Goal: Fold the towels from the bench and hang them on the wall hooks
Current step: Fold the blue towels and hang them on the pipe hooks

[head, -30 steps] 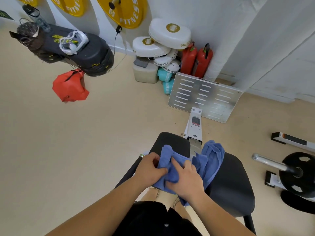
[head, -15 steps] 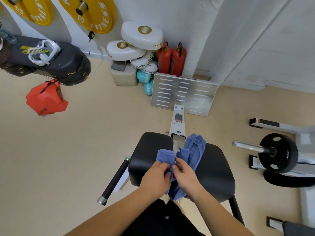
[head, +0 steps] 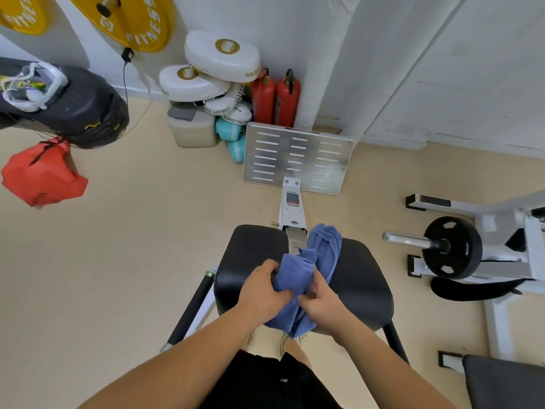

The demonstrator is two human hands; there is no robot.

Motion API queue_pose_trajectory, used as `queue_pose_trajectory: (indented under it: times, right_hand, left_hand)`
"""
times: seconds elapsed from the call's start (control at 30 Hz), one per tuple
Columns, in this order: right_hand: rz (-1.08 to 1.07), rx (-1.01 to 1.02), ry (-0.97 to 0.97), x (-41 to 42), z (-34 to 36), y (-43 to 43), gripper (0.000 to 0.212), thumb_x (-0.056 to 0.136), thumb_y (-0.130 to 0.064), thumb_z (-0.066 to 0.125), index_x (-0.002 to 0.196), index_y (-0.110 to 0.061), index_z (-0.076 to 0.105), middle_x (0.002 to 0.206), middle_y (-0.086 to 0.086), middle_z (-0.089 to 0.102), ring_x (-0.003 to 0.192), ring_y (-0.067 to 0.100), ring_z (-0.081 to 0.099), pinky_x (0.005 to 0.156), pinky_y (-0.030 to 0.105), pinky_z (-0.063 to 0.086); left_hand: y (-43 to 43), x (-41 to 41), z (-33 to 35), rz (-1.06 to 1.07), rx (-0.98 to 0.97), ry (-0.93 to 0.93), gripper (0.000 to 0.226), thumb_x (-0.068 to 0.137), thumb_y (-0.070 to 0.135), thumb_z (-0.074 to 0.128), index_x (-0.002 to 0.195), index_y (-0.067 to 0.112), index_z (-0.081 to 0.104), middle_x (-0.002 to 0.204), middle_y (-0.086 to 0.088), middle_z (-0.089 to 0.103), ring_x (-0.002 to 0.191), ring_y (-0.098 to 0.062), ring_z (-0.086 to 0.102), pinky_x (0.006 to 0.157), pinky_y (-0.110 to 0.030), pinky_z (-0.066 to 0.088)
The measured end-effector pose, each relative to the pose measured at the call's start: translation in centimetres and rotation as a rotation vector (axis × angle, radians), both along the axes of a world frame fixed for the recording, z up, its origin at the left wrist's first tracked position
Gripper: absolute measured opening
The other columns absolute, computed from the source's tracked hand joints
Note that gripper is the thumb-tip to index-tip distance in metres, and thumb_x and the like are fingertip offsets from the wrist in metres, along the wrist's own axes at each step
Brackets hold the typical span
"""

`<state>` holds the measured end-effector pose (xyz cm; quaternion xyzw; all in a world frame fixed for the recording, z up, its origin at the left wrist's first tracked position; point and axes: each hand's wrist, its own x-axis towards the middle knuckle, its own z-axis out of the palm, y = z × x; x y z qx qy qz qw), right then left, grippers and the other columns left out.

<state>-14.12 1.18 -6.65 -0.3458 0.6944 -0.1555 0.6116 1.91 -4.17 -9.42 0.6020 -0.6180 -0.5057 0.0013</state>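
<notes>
L hand (head: 262, 290) and R hand (head: 321, 302) both grip the blue towel (head: 295, 276), fingers curled into the cloth. L hand has the bunched left part w/ thumb across the front. R hand has the lower right part, its fingertips buried in the folds, so the exact pinch can't be made out. The hands sit just beside each other, knuckles nearly touching, towel gathered btw them. Towel is crumpled, not flat: its upper end lies on the black bench seat (head: 250, 255) over the gap in the middle of the pad, and its lower end hangs off the near edge above the person's black shorts (head: 265, 385). Beyond the seat a white frame post (head: 292, 208) runs to a slotted metal footplate (head: 298, 157) on the beige floor (head: 118, 246). Behind that, vs the wall: two red fire extinguishers (head: 275, 98), stacked white boxing pads (head: 224, 54), teal pads (head: 233, 140). Yellow weight plates (head: 132, 22) on the wall top left, black punch bag (head: 73, 104) w/ a red bag (head: 41, 175) below it. Right side: black plate on a bar (head: 451, 246), white rack.
</notes>
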Motion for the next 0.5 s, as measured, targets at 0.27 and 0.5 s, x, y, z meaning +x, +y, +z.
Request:
queue_pose_trajectory:
  times: [0.27, 0.5]
  right_hand:
    - [0.322, -0.187, 0.171, 0.5, 9.3, -0.4, 0.083, 0.077, -0.026, 0.083, 0.145, -0.04, 0.039, 0.137, -0.022, 0.047, 0.122, -0.006, 0.053, 0.106, 0.026, 0.049]
    - [0.447, -0.435, 0.504, 2.9, 14.0, 2.5, 0.041, 0.068, -0.061, 0.075, 0.09, -0.034, 0.052, 0.096, -0.013, 0.055, 0.091, 0.01, 0.057, 0.079, 0.029, 0.054]
  left_hand:
    - [-0.9, 5.1, 6.7, -0.481, -0.337, 0.127, 0.041, 0.079, 0.035, 0.07, 0.119, 0.038, 0.061, 0.1, 0.015, 0.049, 0.091, -0.003, 0.049, 0.076, -0.016, 0.044]
    - [1.2, 9.1, 12.6, -0.552, -0.489, 0.158, 0.04, 0.08, 0.047, 0.067, 0.119, 0.039, 0.06, 0.106, 0.021, 0.051, 0.096, 0.001, 0.049, 0.078, -0.011, 0.043]
